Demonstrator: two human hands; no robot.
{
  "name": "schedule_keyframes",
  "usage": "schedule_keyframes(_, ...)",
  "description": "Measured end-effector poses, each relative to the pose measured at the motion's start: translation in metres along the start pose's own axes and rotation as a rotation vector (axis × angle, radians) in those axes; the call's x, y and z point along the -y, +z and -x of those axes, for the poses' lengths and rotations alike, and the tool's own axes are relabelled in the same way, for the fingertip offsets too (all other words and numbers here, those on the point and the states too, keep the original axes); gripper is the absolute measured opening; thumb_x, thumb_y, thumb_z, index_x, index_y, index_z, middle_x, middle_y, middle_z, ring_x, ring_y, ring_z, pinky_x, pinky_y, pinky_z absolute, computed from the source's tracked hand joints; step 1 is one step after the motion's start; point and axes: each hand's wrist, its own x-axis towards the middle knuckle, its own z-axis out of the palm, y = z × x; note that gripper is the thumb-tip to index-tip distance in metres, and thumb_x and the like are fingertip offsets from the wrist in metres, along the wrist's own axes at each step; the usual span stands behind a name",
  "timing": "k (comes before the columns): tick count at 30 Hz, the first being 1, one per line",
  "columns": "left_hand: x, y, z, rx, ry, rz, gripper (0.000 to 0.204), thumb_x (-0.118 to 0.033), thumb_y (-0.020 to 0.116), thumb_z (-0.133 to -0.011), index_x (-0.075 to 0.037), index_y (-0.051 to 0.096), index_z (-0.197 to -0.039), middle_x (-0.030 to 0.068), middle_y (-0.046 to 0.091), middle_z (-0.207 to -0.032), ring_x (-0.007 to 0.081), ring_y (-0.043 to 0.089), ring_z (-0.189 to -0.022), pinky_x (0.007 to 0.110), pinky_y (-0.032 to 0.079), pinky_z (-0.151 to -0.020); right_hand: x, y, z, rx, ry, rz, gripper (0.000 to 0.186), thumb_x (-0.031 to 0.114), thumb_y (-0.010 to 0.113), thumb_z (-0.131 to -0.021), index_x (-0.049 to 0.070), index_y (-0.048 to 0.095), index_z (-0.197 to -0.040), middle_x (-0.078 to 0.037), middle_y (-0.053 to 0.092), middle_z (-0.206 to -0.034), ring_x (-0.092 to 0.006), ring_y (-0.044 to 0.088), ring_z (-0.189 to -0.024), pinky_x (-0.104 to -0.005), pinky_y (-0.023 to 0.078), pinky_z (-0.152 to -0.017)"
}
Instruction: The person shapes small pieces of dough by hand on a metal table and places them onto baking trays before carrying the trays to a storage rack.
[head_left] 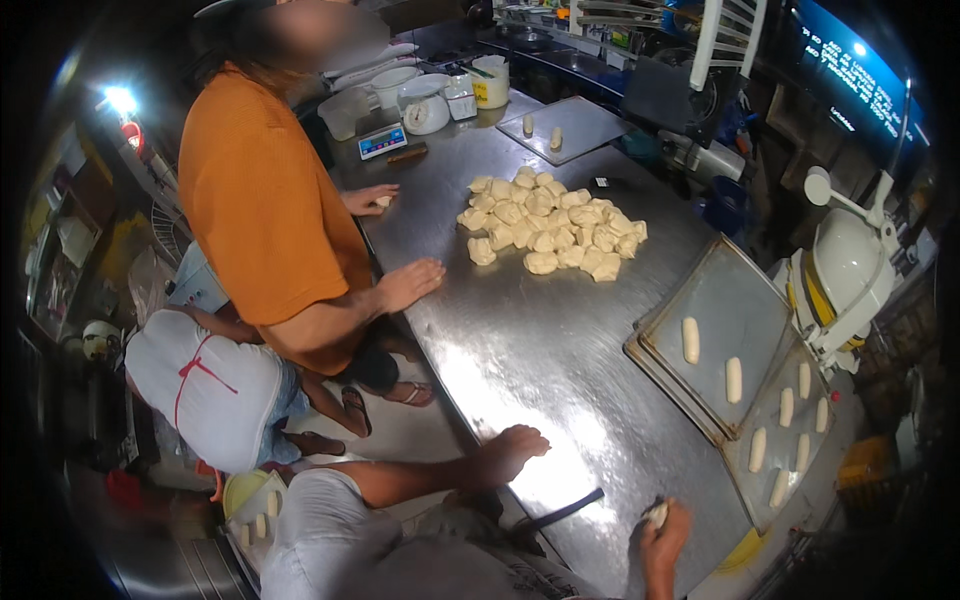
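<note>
Dough piece (655, 514) pinched in right fingers (662, 536); left fingers (526, 441) unclear; trays (735, 310) hold dough rolls (735, 380)

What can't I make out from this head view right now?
Head view:
- Pale dough piece: shape mostly covered by the fingers of the right hand.
- Left hand: palm hidden behind its own back.
- Lower baking tray: partly covered by the stacked baking trays.
- Dough pile: bottom pieces hidden under upper ones.
- Right forearm: cut off by the lower edge.
</note>
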Motion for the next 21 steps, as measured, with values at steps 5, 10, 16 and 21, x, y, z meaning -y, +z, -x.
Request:
schedule_keyframes(5,-0.052,-0.005,-0.012,0.085,-0.106,-0.255,0.073,-0.032,0.07,-0.096,0.001,0.042,-0.155,0.0216,0.035,-0.166,0.0392,0.036,-0.153,0.057,0.027,-0.126,0.015,-0.001,0.093,0.016,-0.029,0.166,0.07,0.024,0.07,-0.088,-0.014,0.046,-0.142,-0.038,0.051,-0.137,-0.057,0.046,-0.132,-0.0629,0.031,-0.117)
schedule_keyframes(10,-0.009,-0.018,-0.096,-0.071,-0.251,-0.449,0.084,-0.056,0.058,-0.102,0.007,0.04,-0.155,0.0278,0.036,-0.164,0.0425,0.034,-0.153,0.058,0.024,-0.126,0.011,0.008,-0.03,0.018,0.137,0.22,0.088,0.05,0.061,-0.098,-0.017,0.039,-0.152,-0.039,0.037,-0.159,-0.055,0.028,-0.151,-0.062,0.016,-0.126)
schedule_keyframes(16,-0.047,0.014,-0.053,-0.162,-0.225,-0.371,0.09,-0.055,0.062,-0.1,0.015,0.039,-0.15,0.0361,0.036,-0.159,0.0498,0.034,-0.15,0.054,0.024,-0.127,0.0,0.024,0.01,0.032,-0.011,0.247,0.091,0.051,0.059,-0.099,-0.019,0.035,-0.152,-0.042,0.034,-0.158,-0.0567,0.027,-0.151,-0.0624,0.014,-0.126)
schedule_keyframes(21,-0.108,0.024,0.016,-0.082,-0.217,-0.374,0.089,-0.057,0.06,-0.101,0.011,0.037,-0.153,0.0331,0.032,-0.163,0.0468,0.028,-0.154,0.057,0.023,-0.127,0.027,0.017,0.109,0.109,-0.09,0.222,0.092,0.051,0.059,-0.098,-0.02,0.034,-0.151,-0.045,0.033,-0.156,-0.0595,0.027,-0.149,-0.0669,0.013,-0.125)
